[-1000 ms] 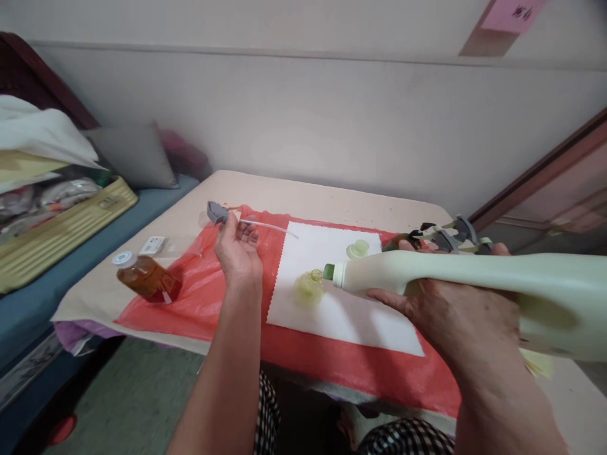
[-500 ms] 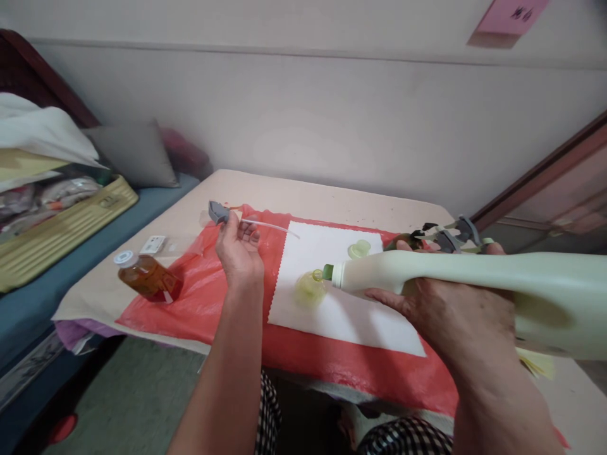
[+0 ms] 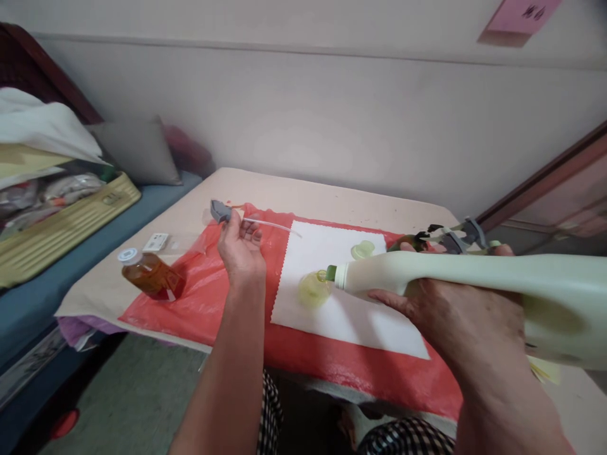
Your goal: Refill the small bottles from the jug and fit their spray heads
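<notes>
Right hand [image 3: 455, 313] wrapped round large pale-green plastic bottle [image 3: 474, 284], tipped sideways, open neck just above small yellow-green funnel [image 3: 313, 289] on white cloth [image 3: 341, 316]. Left hand [image 3: 241, 248] pinches grey spray-pump head with thin white tube [image 3: 222, 213] over red plastic sheet [image 3: 199, 284]. Amber bottle [image 3: 150, 277] lies left.

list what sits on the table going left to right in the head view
amber bottle → white card → left hand holding the grey spray head → yellow funnel → pale green jug in the right hand
</notes>
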The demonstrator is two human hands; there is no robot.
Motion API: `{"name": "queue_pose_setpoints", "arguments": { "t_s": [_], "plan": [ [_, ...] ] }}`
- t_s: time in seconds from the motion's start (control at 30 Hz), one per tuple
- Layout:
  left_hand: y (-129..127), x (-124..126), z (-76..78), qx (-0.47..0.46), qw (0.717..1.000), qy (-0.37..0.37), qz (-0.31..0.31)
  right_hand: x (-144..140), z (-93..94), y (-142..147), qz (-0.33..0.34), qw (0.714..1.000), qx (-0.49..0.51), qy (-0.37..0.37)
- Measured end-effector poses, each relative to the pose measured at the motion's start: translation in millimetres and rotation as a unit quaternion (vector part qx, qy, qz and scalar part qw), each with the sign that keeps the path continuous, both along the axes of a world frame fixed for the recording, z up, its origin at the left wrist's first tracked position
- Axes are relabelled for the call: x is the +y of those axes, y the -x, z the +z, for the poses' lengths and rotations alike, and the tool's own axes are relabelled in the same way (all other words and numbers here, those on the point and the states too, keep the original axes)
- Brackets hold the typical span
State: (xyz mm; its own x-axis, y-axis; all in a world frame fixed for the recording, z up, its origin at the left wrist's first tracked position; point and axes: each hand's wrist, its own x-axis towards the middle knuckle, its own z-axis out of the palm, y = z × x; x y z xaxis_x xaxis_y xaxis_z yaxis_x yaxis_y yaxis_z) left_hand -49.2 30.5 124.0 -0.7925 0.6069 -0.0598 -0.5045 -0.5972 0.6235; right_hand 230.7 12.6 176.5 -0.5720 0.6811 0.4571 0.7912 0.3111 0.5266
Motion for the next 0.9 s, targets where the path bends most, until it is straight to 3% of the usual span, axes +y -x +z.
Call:
{"name": "queue_pose_setpoints", "arguments": {
  "t_s": [0.2, 0.6, 0.9],
  "plan": [
    [2.8, -0.9, -0.4, -0.011, 1.0, -0.001, 0.001, -1.4, -1.2, 1.3, -0.004, 0.999, -0.042, -0.033],
    [6.6, -1.9, -0.5, -0.014, 1.0, -0.006, 0.004, 0.4, -1.4, 2.2, -0.051, 0.998, -0.04, -0.004],
    [7.4, -0.2, -2.6, 0.006, 1.0, -0.006, 0.002, 1.9, -1.3, 0.6, -0.024, 0.999, -0.022, -0.001]
  ]
}}
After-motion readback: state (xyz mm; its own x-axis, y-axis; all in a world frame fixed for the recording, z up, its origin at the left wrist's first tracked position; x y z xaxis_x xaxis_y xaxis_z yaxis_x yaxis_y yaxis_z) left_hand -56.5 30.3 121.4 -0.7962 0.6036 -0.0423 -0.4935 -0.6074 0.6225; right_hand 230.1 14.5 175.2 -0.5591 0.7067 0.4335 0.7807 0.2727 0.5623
